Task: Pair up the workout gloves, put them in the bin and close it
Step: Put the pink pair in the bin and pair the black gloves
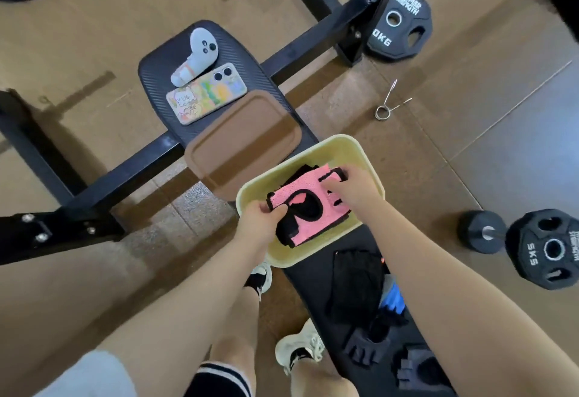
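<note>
Hands — left hand [261, 219] and right hand [351, 188] each pinch an edge of the pink gloves [308, 205], held low inside the yellow bin [354, 149] on the desk [313, 274]. Gloves: soft, light, floppy — best taken at hems. Forearms angled down, wrists bent inward

I read "HAMMER STRENGTH" and "0KG" on the far weight plate [398, 22]; the near plate [546, 247] shows "5KG".
</note>
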`<state>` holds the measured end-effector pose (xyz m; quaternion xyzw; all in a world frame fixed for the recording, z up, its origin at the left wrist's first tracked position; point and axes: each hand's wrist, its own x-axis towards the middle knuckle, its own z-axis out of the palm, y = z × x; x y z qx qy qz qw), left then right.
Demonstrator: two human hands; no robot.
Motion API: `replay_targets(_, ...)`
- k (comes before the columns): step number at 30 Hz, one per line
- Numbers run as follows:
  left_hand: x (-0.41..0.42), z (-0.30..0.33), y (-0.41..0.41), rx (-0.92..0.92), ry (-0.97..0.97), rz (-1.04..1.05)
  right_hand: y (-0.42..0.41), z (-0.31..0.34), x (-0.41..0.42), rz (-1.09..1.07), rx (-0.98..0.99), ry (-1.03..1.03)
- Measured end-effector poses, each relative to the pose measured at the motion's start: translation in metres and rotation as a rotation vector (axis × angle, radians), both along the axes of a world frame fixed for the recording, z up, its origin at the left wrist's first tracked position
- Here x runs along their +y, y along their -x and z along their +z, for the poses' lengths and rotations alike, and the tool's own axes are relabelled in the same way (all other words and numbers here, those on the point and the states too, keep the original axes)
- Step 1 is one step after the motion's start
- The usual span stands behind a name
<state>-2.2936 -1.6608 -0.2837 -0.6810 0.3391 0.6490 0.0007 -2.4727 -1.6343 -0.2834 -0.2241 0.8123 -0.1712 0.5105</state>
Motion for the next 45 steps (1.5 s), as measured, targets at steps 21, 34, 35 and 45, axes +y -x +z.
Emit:
replay_targets(21,-0.009,0.033,0.051,-0.095,0.177,-0.480,-0.001,0.028,0.023,0.068,0.146,0.125)
replay_targets(34,0.186,0.058,0.105,0.099,0.174,-1.085,0.029,0.068,0.317,-0.400,0.168,-0.101)
replay_targets(35,0.205,0.047,0.104,0.081,0.194,-1.131,0.025,0.054,0.345,-0.396,0.158,-0.145)
replay_targets(45,0.314,-0.067,0.090,-0.012,0.637,-1.426,0.002,-0.087,0.522,-0.397,0.263,-0.399)
